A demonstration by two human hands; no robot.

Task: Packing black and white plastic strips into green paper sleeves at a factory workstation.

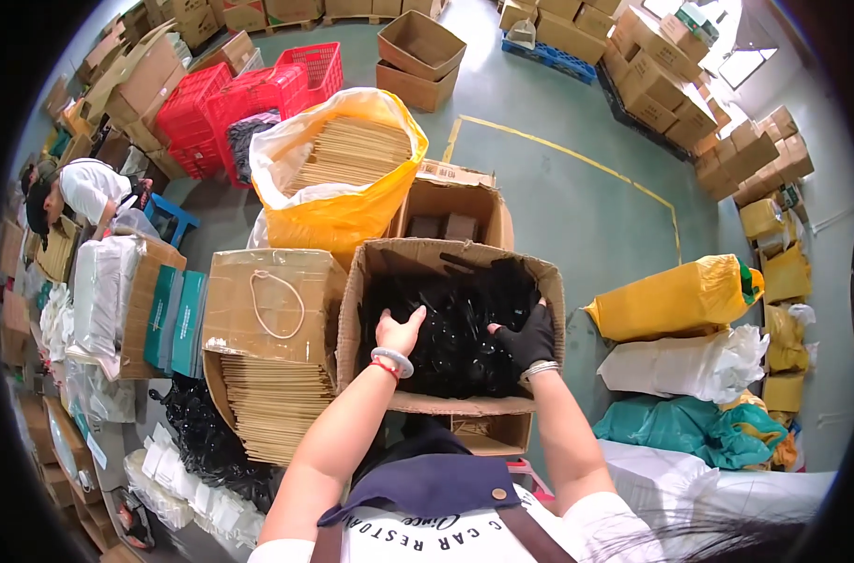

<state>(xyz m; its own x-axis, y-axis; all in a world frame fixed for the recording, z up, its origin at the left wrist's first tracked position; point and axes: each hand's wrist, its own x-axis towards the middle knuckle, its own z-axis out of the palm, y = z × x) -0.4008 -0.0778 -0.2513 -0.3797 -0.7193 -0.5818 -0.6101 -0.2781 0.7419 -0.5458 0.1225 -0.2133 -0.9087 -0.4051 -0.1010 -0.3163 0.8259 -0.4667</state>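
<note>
In front of me is an open cardboard box (453, 404) filled with glossy black plastic pieces (450, 319). Some have rounded ends like spoons, but their exact kind is hard to make out. My left hand (401, 332), bare with bracelets at the wrist, rests at the left side of the pile, fingers stretched out and apart. On the opposite side my right hand (527, 339), in a black glove with bare fingertips, lies against the pieces near the box's right wall. Its thumb points inward and its fingers are spread. Neither hand visibly grips a piece.
Left of the box stands a closed carton (267, 305) with a loop of cord on top, above stacked thin wooden sticks (282, 403). Beyond is a yellow sack (352, 211) of similar sticks. Wrapped bundles (676, 298) lie at right. A person (89, 192) bends at far left.
</note>
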